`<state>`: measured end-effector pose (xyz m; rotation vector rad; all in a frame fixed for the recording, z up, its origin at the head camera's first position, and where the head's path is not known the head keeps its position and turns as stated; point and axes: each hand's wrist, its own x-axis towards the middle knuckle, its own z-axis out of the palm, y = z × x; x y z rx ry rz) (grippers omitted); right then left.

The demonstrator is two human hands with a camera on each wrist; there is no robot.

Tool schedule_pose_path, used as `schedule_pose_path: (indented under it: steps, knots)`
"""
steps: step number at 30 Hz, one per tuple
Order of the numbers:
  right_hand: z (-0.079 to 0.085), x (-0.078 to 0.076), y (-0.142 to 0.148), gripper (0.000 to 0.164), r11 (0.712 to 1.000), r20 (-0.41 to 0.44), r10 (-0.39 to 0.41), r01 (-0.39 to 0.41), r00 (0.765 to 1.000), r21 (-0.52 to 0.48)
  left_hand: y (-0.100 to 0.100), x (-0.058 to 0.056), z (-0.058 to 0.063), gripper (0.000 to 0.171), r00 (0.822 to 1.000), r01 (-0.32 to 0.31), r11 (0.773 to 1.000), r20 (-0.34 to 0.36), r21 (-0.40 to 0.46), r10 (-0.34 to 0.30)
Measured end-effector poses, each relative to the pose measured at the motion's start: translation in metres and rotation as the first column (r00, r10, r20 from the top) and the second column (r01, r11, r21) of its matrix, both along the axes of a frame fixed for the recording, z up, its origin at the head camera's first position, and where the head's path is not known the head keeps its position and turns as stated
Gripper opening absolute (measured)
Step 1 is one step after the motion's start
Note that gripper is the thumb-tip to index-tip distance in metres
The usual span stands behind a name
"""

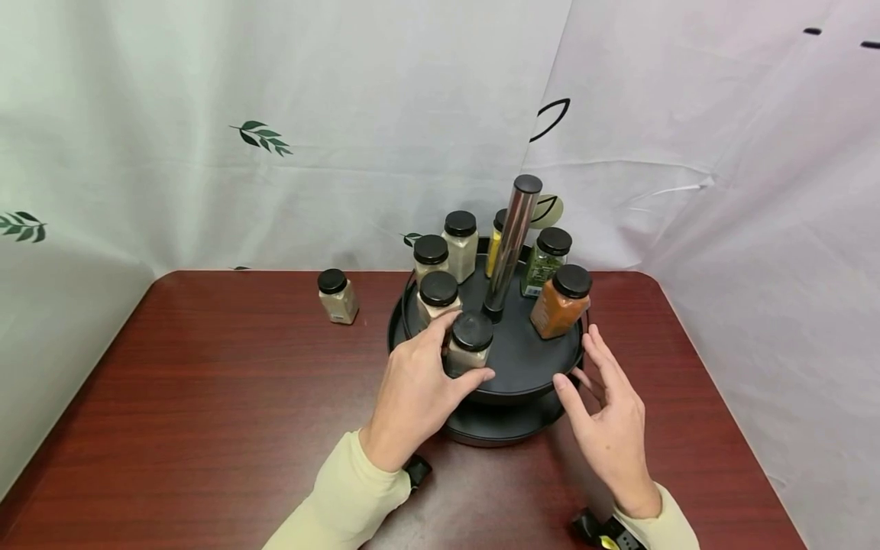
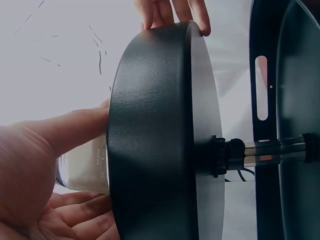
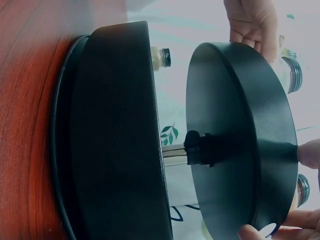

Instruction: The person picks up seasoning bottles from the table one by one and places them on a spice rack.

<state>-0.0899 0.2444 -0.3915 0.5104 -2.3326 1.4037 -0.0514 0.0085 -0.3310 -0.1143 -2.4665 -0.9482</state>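
My left hand (image 1: pixel 415 380) holds a spice jar (image 1: pixel 472 332) with a black lid, thumb and fingers on either side of it. This jar stands at the front of the upper tray (image 1: pixel 520 368) of a black two-tier turntable rack. In the left wrist view, the pale contents of the jar (image 2: pixel 85 170) show between thumb and fingers. My right hand (image 1: pixel 616 431) touches the tray's right rim with extended fingers, thumb apart from them. An orange spice jar (image 1: pixel 560 305) stands on the tray near these fingers. Another pale jar (image 1: pixel 438 292) is just behind my left fingers.
A metal post (image 1: pixel 512 248) rises from the upper tray. Pale jars (image 1: pixel 461 241), a yellow jar (image 1: pixel 493 248) and a green herb jar (image 1: pixel 545 263) stand around it. One pale jar (image 1: pixel 338 298) is on the table, left of the rack. The lower tray (image 1: pixel 498 428) sits underneath.
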Motion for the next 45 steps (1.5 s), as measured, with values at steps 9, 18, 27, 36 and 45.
schedule_pose_path:
  steps: [9, 18, 27, 36, 45]
  knots:
    - [0.000, -0.001, 0.000, 0.065, 1.000, -0.002, 0.002, -0.002, 1.000, -0.005, -0.002, -0.001, -0.001, 0.079, 1.000, 0.006, 1.000, 0.000, -0.019, -0.006]
    - [-0.001, -0.001, 0.000, 0.066, 1.000, -0.010, 0.004, -0.004, 1.000, -0.017, -0.005, 0.001, 0.001, 0.080, 1.000, 0.009, 1.000, 0.008, -0.002, -0.009]
    - [-0.002, -0.003, 0.001, 0.064, 0.999, -0.031, 0.012, -0.014, 0.999, -0.048, -0.010, 0.007, 0.006, 0.075, 0.999, 0.029, 0.999, -0.029, 0.028, -0.028]
    - [-0.003, -0.008, 0.003, 0.043, 0.997, -0.073, -0.028, 0.022, 0.997, -0.076, -0.033, 0.019, 0.012, 0.062, 0.994, 0.045, 0.998, -0.101, 0.054, -0.040]
    - [-0.006, -0.013, 0.003, 0.039, 0.988, -0.064, -0.025, 0.015, 0.998, -0.156, -0.072, 0.022, 0.008, 0.053, 0.986, -0.057, 0.998, -0.154, 0.039, 0.063]
